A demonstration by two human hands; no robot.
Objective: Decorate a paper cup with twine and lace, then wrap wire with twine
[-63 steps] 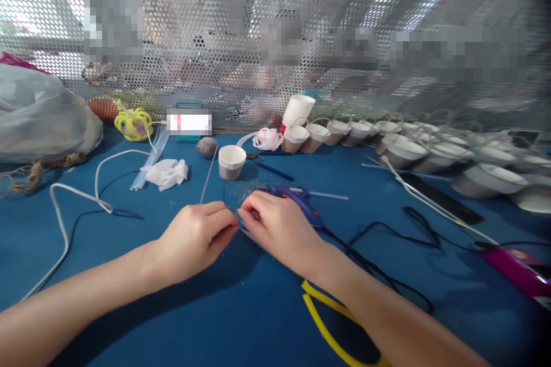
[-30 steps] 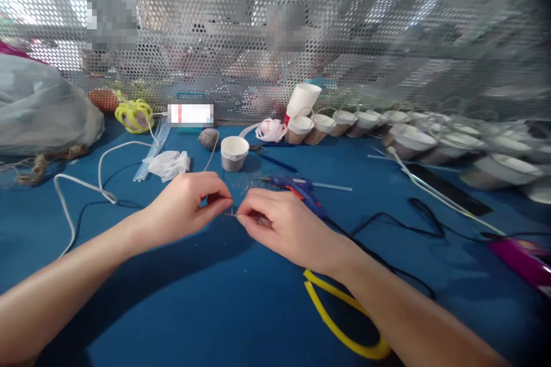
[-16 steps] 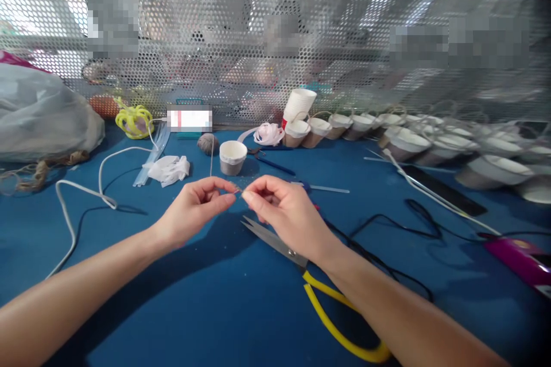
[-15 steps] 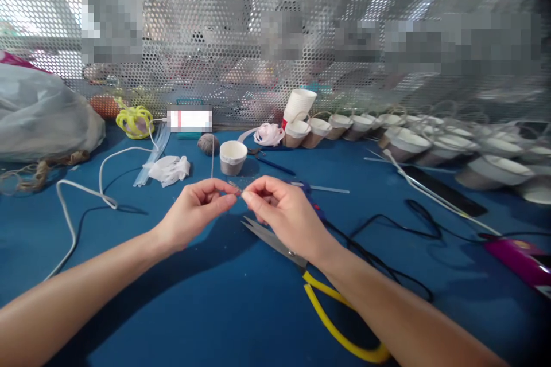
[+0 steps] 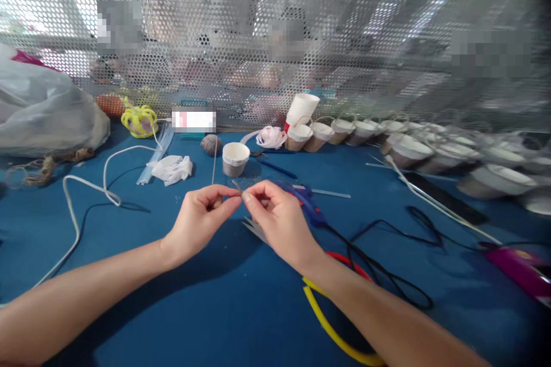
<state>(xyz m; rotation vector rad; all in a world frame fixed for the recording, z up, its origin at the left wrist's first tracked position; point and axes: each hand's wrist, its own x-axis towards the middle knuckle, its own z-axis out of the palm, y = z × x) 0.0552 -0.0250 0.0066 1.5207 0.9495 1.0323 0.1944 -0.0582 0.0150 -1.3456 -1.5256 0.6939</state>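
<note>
Thumb and forefinger of my left hand (image 5: 196, 218) are pinched on a strand of grey yarn (image 5: 214, 169), which runs down from a grey yarn ball (image 5: 210, 145). My right hand (image 5: 279, 221) pinches the same yarn, its fingertips touching those of the left; a short end sticks up between them. Just beyond the hands stands a grey-covered cup (image 5: 235, 167) with a white rim. Under my right hand and forearm lie scissors (image 5: 321, 312) with yellow handles, partly hidden. A blue glue gun (image 5: 316, 215) rests right of that hand.
Several small cups with handles (image 5: 408, 152) line the back right. White stacked cups (image 5: 303, 108), pink ribbon (image 5: 271, 137), pliers (image 5: 278, 169) and crumpled white material (image 5: 173, 170) lie behind my hands. A white cable (image 5: 71, 206) crosses the left; a black phone (image 5: 445, 198) lies right.
Both hands have come slightly closer together, and the short yarn end now sticks up more clearly between the fingertips. The view has shifted slightly; a red loop now shows beside my right forearm.
</note>
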